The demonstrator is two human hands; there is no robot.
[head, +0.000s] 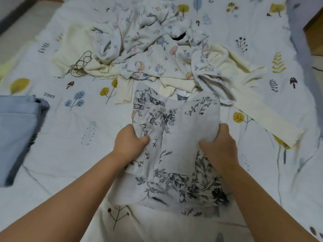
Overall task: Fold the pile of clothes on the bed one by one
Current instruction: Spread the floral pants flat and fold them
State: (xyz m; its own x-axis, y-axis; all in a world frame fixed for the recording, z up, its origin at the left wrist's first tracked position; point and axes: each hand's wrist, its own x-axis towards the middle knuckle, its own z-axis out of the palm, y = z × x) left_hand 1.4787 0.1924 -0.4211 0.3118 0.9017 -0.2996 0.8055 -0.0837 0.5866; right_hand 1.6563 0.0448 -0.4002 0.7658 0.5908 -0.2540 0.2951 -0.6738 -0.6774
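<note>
A pale grey garment with dark floral print (174,123) lies in front of me on the bed, partly folded. My left hand (130,143) grips its left edge and my right hand (221,145) grips its right edge, thumbs on top. Beyond it sits the unfolded pile (148,49): cartoon-print pyjama pieces, cream-yellow tops and a black item peeking out. A cream sleeve (265,119) stretches out to the right.
Folded light-blue jeans (17,133) lie at the left edge of the bed. The bedsheet (70,145) is white with tree and leaf prints. A thin brown cord (82,63) rests on the pile's left. Floor shows at top left, furniture at top right.
</note>
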